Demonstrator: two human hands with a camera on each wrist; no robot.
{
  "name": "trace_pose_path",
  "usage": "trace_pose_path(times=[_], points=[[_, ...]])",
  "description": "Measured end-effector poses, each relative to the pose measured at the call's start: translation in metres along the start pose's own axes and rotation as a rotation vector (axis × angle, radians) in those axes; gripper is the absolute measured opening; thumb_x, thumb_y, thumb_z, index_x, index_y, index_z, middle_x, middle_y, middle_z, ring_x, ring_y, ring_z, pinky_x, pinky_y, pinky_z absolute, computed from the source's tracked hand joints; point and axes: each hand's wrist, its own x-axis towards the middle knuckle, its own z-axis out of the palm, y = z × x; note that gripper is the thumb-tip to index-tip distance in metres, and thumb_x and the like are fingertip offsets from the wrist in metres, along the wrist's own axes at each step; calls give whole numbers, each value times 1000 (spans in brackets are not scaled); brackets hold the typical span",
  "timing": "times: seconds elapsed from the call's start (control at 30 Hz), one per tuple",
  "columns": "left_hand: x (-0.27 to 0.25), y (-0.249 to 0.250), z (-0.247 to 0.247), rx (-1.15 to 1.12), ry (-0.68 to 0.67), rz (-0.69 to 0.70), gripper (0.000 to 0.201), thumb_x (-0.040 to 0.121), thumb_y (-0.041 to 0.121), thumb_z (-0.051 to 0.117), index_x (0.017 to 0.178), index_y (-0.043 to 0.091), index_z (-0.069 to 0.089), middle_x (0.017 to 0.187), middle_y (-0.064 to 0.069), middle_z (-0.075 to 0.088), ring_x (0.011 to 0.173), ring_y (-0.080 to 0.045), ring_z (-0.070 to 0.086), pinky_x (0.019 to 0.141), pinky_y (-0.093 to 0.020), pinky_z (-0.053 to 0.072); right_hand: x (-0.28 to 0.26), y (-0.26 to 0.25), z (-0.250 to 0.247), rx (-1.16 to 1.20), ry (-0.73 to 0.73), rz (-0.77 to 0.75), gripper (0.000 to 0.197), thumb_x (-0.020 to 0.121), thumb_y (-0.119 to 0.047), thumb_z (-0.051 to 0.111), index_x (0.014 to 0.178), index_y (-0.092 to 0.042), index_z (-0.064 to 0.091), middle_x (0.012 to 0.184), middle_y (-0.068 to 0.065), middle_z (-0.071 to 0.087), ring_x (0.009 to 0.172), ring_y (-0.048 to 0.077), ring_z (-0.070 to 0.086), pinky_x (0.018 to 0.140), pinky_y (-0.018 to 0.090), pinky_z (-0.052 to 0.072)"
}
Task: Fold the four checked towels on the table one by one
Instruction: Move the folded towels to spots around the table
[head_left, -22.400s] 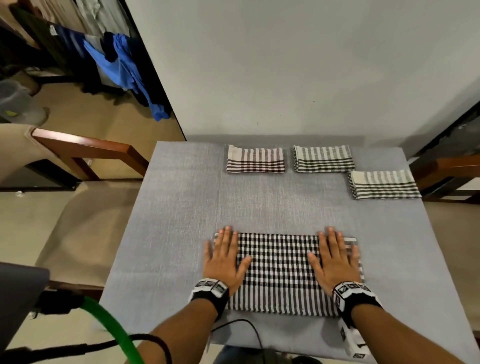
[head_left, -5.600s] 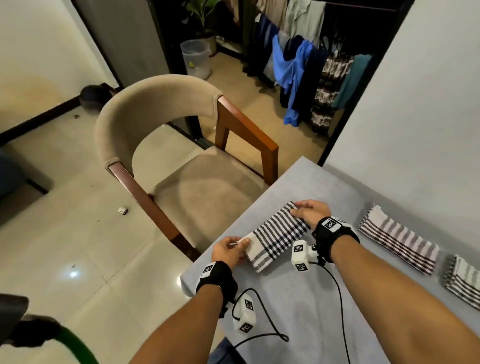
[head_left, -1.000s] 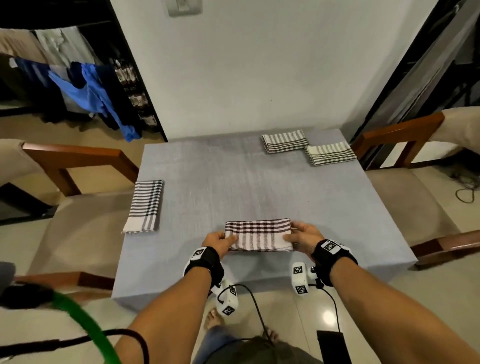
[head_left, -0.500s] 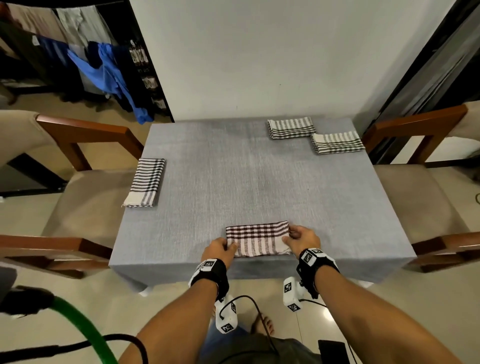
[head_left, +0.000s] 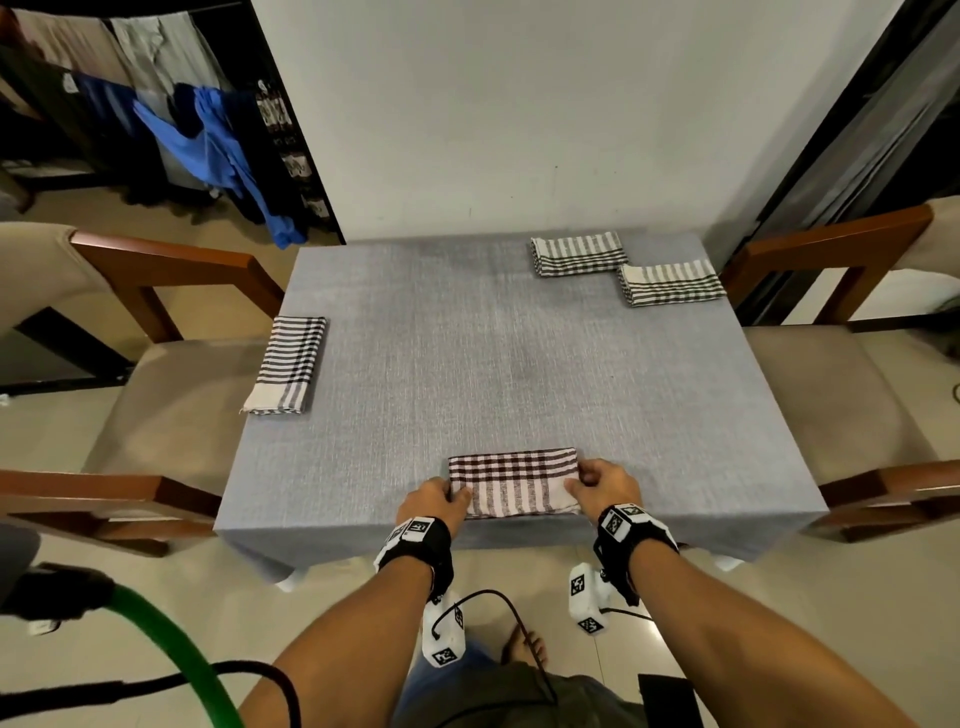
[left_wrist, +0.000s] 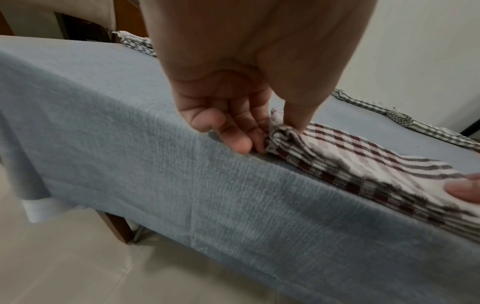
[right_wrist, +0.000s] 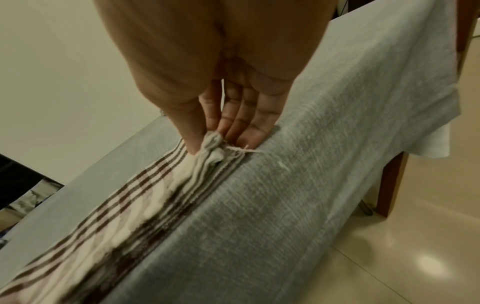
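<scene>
A brown-and-white checked towel, folded into a thick band, lies at the near edge of the grey table. My left hand pinches its left end between thumb and fingers. My right hand pinches its right end the same way. A black-and-white checked towel lies folded at the table's left edge. Two folded grey-striped towels sit at the far right corner.
Wooden chairs with beige seats stand left and right of the table. A white wall rises behind it. Clothes hang in the back left. Cables and a green hose hang near my arms.
Over the last second the brown towel has slid toward the near table edge with both hands still on its ends. The view has tilted downward.
</scene>
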Motion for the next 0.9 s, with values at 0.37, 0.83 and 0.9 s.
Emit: trace_pose_path(times=[0.37, 0.83, 0.9], points=[[7, 12, -25, 87, 159, -83, 58, 95, 62, 33, 117, 13, 57, 111, -12, 62, 100, -30, 60, 83, -38, 48, 9, -15, -31, -86, 68, -56, 34, 87, -41, 65, 111, -17, 69, 107, 3, 68, 98, 21, 64, 84, 28, 50], [119, 172, -150, -321, 67, 158, 49, 89, 60, 47, 110, 18, 63, 110, -1, 69, 99, -27, 65, 89, -36, 50, 129, -155, -131, -141, 170, -79, 24, 90, -25, 60, 109, -14, 69, 108, 8, 68, 98, 28, 61, 78, 29, 46], [155, 192, -149, -429, -5, 144, 48, 81, 63, 48, 95, 20, 64, 102, -3, 71, 93, -28, 67, 89, -46, 55, 153, -169, -136, -147, 172, -46, 26, 90, -25, 60, 112, -14, 68, 111, 8, 68, 103, 29, 62, 81, 30, 47]])
